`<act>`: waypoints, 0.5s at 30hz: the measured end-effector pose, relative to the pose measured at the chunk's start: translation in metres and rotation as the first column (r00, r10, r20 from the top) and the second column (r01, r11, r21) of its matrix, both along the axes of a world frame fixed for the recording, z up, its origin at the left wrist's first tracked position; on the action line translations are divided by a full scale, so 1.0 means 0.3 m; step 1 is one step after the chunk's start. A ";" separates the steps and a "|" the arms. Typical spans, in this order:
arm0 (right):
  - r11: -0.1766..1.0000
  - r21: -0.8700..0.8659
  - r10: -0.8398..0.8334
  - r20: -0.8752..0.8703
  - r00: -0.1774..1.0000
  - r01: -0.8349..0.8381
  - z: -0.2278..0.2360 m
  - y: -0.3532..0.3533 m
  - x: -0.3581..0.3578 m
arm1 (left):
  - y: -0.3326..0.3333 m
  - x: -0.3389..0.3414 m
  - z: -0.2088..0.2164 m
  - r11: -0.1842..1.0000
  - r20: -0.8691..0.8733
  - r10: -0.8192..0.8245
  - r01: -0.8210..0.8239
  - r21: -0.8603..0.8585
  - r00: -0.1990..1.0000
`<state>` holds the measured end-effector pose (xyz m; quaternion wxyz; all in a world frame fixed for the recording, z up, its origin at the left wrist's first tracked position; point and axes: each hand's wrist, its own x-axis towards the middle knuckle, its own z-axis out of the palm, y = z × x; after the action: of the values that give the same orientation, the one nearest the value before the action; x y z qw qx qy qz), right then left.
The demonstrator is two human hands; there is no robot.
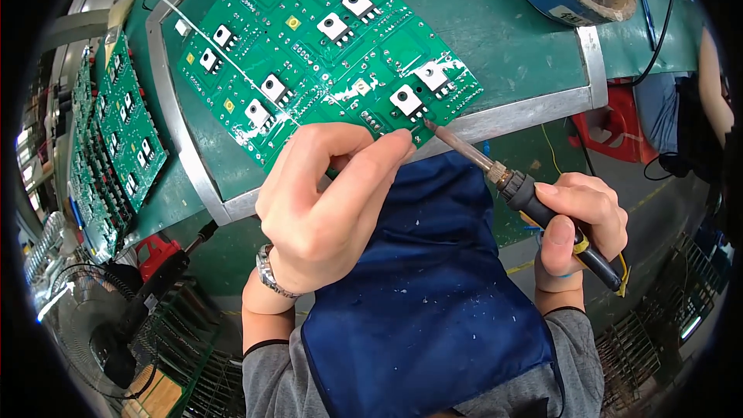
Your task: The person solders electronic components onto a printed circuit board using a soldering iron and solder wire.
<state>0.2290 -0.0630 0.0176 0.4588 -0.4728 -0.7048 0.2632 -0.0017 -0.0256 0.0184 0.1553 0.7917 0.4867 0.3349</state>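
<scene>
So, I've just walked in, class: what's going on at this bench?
A person's right hand holds a soldering iron, its tip close by the legs of a white-and-black component on a green circuit board. The left hand is pinched near that tip; what it grips, I can't tell. More boards stand in a row at the left.

The left hand [321, 193] is arching over the tabletop's [503, 46] near edge, fingertips [399, 142] pinching together, while the right hand [586, 217] is curling in a closed grip short of that edge.
</scene>
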 end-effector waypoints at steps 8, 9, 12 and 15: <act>0.997 0.071 0.005 0.049 0.999 -0.008 0.007 0.000 -0.013 | 0.006 0.010 -0.020 1.000 -0.038 0.005 -0.004 0.024 0.999; 0.997 0.075 0.000 0.055 0.998 -0.004 0.006 -0.001 -0.013 | 0.007 0.010 -0.019 1.000 -0.042 0.002 -0.001 0.031 0.999; 0.998 0.061 0.020 0.043 0.999 -0.023 0.011 0.003 -0.012 | 0.005 0.012 -0.018 0.999 -0.045 0.003 -0.001 0.034 0.999; 0.997 0.073 0.005 0.049 0.999 -0.009 0.009 0.005 -0.013 | 0.002 0.014 -0.015 0.999 -0.040 0.004 -0.003 0.033 0.999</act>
<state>0.2249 -0.0616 0.0202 0.4574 -0.4595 -0.7267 0.2271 0.0026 -0.0250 0.0141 0.1320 0.7998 0.4857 0.3271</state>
